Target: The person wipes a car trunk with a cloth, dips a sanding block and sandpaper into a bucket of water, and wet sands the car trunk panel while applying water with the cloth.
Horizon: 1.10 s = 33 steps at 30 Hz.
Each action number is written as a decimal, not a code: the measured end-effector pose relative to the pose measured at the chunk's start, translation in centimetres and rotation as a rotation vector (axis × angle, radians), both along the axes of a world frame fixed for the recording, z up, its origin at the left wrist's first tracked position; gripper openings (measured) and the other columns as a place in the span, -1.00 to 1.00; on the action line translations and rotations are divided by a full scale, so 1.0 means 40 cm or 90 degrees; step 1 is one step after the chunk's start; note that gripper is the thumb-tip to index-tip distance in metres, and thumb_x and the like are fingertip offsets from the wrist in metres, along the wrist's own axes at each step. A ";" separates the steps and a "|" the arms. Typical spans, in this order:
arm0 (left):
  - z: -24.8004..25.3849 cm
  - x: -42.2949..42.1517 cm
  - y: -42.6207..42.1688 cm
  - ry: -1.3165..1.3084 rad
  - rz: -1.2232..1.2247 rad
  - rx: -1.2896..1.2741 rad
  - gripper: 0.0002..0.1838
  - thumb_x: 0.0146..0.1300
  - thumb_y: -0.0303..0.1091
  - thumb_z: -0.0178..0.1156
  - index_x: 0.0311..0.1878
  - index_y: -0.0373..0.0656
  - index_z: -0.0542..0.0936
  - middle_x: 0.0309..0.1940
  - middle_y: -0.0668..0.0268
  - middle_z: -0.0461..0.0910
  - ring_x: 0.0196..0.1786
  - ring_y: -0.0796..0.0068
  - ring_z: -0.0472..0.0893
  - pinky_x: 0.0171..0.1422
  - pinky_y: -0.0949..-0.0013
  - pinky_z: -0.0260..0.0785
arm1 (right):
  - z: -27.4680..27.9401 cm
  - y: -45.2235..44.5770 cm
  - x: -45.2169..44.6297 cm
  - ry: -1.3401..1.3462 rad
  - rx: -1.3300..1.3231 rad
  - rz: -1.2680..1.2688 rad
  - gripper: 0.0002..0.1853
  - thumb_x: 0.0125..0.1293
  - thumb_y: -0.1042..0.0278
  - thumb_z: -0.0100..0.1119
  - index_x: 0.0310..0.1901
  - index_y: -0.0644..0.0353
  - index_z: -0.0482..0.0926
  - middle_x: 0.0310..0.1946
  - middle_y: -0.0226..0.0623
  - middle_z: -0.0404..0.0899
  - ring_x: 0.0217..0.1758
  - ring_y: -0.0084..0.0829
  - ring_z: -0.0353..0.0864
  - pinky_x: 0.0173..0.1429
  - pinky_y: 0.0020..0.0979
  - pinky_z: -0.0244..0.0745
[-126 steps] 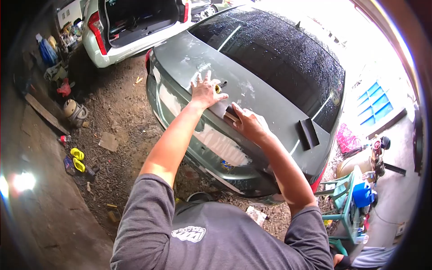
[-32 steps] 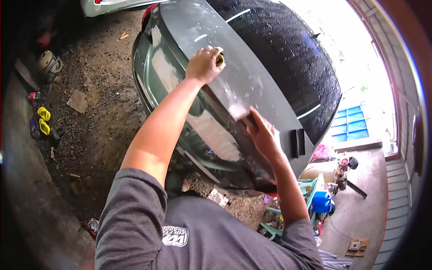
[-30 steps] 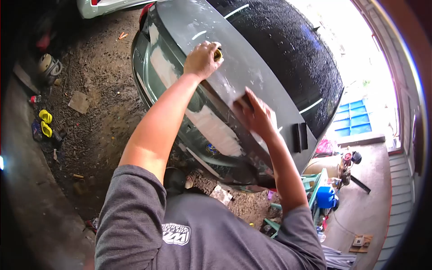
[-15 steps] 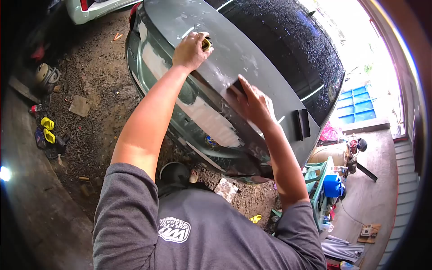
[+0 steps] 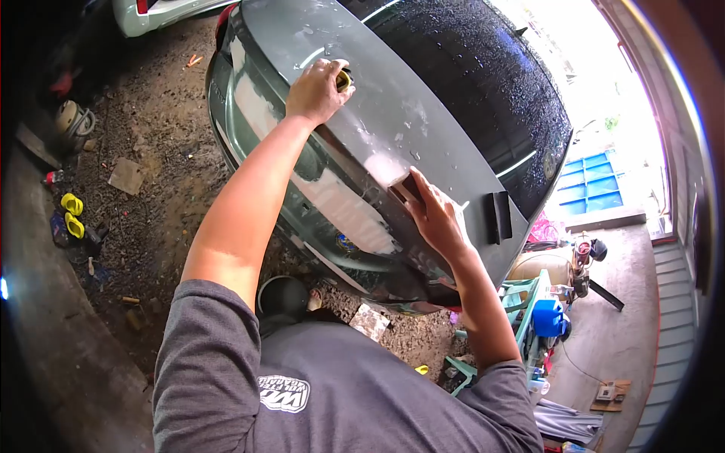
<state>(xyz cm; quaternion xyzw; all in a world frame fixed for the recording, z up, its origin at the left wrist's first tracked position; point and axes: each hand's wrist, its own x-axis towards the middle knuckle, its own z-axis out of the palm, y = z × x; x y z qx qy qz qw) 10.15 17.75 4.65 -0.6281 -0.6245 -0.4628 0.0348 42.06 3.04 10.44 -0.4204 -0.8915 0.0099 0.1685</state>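
Observation:
My left hand point(image 5: 313, 94) rests on the upper edge of a grey car's trunk lid point(image 5: 442, 132), its fingers wrapped around a small yellow-and-black object point(image 5: 344, 80) that is mostly covered. My right hand point(image 5: 436, 215) is closed on a dark, flat sanding block point(image 5: 408, 189) and presses it on the lid's rear edge. Just beyond the block shows a whitish wet patch point(image 5: 384, 167). Pale filler areas point(image 5: 351, 208) mark the car's rear panel below.
The dark rear window point(image 5: 483, 83) is covered in droplets. A black angled piece point(image 5: 498, 217) lies on the lid at right. Below the bumper stands a dark bucket point(image 5: 283, 294). A blue jug point(image 5: 549, 317) and a green stand point(image 5: 521, 309) are at right; yellow shoes point(image 5: 73, 215) lie at left.
My right hand has slid down along the lid's edge with the sanding block, exposing the whitish patch. My left hand has barely moved, and the view has shifted slightly.

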 end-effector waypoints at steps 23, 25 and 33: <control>0.038 0.079 -0.043 0.197 -0.181 -0.057 -0.80 0.29 -0.18 0.38 -0.12 -0.02 0.65 -0.09 0.19 0.69 0.05 0.05 0.72 0.11 0.01 0.61 | 0.017 -0.014 -0.009 -0.013 -0.014 -0.024 -0.34 0.45 0.31 0.23 0.57 -0.08 0.38 -0.08 0.01 0.71 -0.10 0.08 0.76 0.01 -0.01 0.69; 0.103 0.125 -0.053 0.088 -0.229 -0.087 -0.79 0.27 -0.20 0.36 -0.11 -0.04 0.64 -0.13 0.14 0.70 0.00 0.03 0.73 0.07 -0.02 0.59 | 0.024 0.058 -0.051 -0.019 0.030 -0.026 -0.35 0.45 0.30 0.21 0.57 -0.08 0.38 -0.08 0.00 0.72 -0.11 0.08 0.77 0.00 -0.01 0.69; 0.366 0.310 -0.210 -0.036 -0.457 -0.147 -0.80 0.26 -0.20 0.36 -0.08 0.01 0.73 -0.20 0.11 0.79 -0.07 -0.05 0.77 0.07 0.02 0.61 | 0.029 0.014 -0.030 -0.047 -0.022 -0.023 -0.41 0.45 0.31 0.19 0.51 -0.07 0.44 -0.03 -0.03 0.74 -0.04 0.03 0.78 0.02 0.02 0.69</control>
